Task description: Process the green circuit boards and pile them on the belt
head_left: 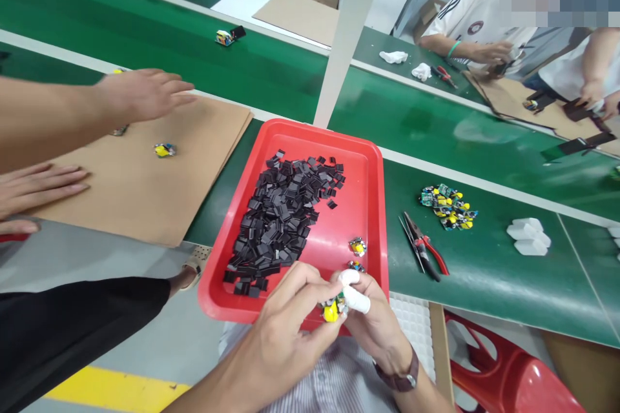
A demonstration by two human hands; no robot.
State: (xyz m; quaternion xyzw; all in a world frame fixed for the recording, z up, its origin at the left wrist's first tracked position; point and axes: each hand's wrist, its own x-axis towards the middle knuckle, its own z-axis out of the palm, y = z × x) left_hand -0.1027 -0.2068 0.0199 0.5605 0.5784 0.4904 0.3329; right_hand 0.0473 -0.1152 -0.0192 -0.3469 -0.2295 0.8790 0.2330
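Note:
Over the near rim of a red tray (380,206), both my hands are closed around a small circuit board (331,311) with a yellow part on it. My left hand (295,316) pinches it from the left between thumb and fingers. White finger cots cover two fingertips of my right hand (375,316), which grips the board's right side. Small black folded pieces (281,206) lie heaped in the tray's left and middle. Two more circuit boards rest in the tray at the right, one of them (358,246) fully visible and the other partly behind my fingers.
Right of the tray lie tweezers (411,245), red-handled pliers (426,245), a cluster of circuit boards (448,206) and white plastic pieces (528,236). At left, another person's hands (145,93) are over brown cardboard (159,200). A red stool (523,368) stands right. Co-workers sit across the green conveyor (285,71).

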